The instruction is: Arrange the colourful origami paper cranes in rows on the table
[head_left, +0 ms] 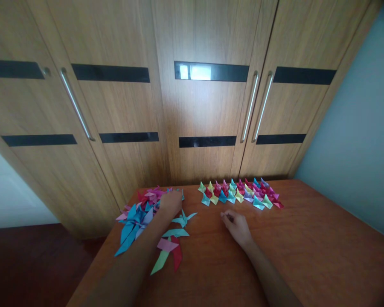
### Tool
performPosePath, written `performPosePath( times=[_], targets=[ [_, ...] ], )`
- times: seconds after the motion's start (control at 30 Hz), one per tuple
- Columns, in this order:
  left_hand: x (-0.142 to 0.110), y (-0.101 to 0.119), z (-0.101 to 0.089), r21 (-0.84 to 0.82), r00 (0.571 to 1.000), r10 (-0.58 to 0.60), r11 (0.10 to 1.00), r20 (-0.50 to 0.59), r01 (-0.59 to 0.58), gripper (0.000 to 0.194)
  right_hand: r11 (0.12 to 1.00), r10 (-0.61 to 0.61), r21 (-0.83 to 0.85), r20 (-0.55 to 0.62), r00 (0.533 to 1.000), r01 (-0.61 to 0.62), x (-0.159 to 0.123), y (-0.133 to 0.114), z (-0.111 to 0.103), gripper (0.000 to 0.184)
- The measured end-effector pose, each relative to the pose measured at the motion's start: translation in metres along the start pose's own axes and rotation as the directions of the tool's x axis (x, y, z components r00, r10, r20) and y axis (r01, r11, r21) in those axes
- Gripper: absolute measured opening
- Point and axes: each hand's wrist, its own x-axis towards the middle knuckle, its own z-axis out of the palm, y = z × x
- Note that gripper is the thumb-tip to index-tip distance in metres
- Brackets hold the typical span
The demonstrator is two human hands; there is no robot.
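Observation:
My left hand [171, 202] reaches over a heap of folded paper pieces [137, 219] in blue, pink, red and lilac at the table's left. Its fingers curl downward at the heap's right edge, and whatever lies under them is hidden. Below that hand sit a light blue origami crane [183, 219] and loose flat-folded pieces, among them a light blue one [176, 233], a pink one [167, 245], a red one [177, 256] and a green one [160, 262]. My right hand [237, 227] rests on the table with its fingers curled in, nothing visible in them.
Several small pointed paper figures [230, 196] in mixed colours stand in rows at the back of the brown wooden table [307, 247]. Behind it rises a wooden wardrobe [205, 106] with metal handles. A pale wall [355, 162] borders the right side.

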Motion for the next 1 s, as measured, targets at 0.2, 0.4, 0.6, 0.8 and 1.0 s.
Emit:
performPosePath(
  times=[0.2,0.4,0.6,0.8,1.0],
  targets=[
    [0.002,0.001,0.005,0.010,0.998,-0.019,1.000,0.054,0.019,0.024,1.000,-0.004,-0.003,-0.007,1.000,0.004,0.000,0.001,0.001,0.040],
    [0.001,0.004,0.003,0.015,0.998,-0.034,0.999,0.044,0.033,0.025,1.000,-0.008,-0.020,-0.002,1.000,0.008,0.002,0.002,0.002,0.039],
    [0.001,0.003,-0.001,-0.020,0.999,-0.048,0.999,-0.020,0.047,0.026,1.000,-0.007,-0.029,-0.007,1.000,0.007,0.002,0.002,0.001,0.037],
    [-0.005,0.009,-0.024,-0.126,0.981,-0.021,0.992,-0.195,-0.004,0.025,1.000,0.001,-0.025,0.000,1.000,-0.001,0.001,0.001,0.000,0.036],
    [-0.043,0.045,-0.020,-0.497,0.900,0.189,0.779,-0.393,-0.381,0.018,0.984,0.035,0.172,0.004,0.999,-0.035,0.003,0.002,-0.002,0.039]
  ],
)
